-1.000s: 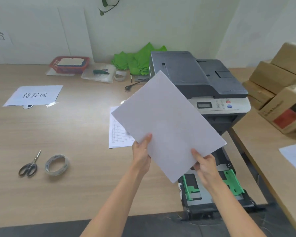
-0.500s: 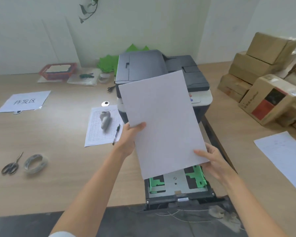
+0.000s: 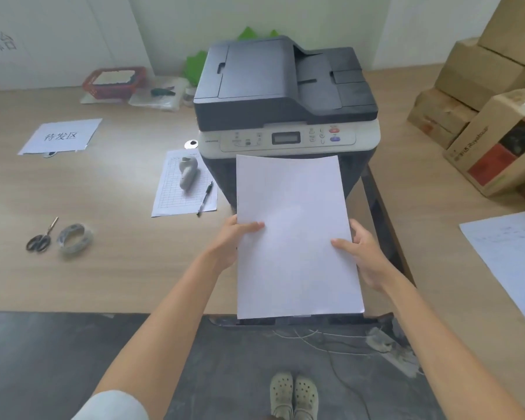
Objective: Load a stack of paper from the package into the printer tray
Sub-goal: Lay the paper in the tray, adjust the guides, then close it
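A white stack of paper hangs flat and squared up in front of the printer, a dark grey and white machine standing between two tables. My left hand grips the stack's left edge, thumb on top. My right hand grips its right edge the same way. The stack covers the pulled-out printer tray almost fully; only a dark strip of the tray's front shows under the paper's near edge. No paper package is in view.
On the left table lie scissors, a tape roll, a form sheet with a pen and a grey handheld object, and a red basket. Cardboard boxes and a sheet occupy the right table. Cables run on the floor.
The stack has turned from tilted to square with the printer and come down over the tray, hiding its green guides. The camera view has swung to face the printer head-on.
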Demonstrator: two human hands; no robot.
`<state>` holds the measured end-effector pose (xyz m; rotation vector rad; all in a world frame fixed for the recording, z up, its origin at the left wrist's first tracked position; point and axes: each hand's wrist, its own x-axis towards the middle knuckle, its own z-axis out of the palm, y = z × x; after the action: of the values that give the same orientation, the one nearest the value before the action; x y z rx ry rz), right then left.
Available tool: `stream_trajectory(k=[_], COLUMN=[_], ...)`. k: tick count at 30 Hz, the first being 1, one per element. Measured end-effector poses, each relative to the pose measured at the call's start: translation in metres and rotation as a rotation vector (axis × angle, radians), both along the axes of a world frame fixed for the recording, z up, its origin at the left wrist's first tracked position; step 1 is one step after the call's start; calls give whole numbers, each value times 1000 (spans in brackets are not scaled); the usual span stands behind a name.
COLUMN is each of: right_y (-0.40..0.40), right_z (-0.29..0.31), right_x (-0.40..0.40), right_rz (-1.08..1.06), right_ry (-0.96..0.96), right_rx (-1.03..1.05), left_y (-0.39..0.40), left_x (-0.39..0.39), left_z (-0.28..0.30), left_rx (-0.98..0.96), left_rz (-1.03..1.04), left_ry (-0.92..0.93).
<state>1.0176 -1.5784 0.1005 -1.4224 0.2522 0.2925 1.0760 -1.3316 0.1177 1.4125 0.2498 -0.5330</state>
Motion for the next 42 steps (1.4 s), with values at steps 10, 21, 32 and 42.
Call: stream_trajectory(k=[10,21,32,42], right_y=[1,3,-3,-1], right_z=[-41,-77,-89,-95], right_x=[0,14,61,66], right_rz=[-68,-110,-71,-32], right_ry=[170,330,370,376], right_rx=[-34,-90,-174,-300], left_y=[11,7,-7,-12], left_x=[-8,14,58,57], left_z=[-61,-100,-117,-119], left_rx=[77,165,275,375], left_rz=[49,155,145,145], left_ry=[148,228,270,240])
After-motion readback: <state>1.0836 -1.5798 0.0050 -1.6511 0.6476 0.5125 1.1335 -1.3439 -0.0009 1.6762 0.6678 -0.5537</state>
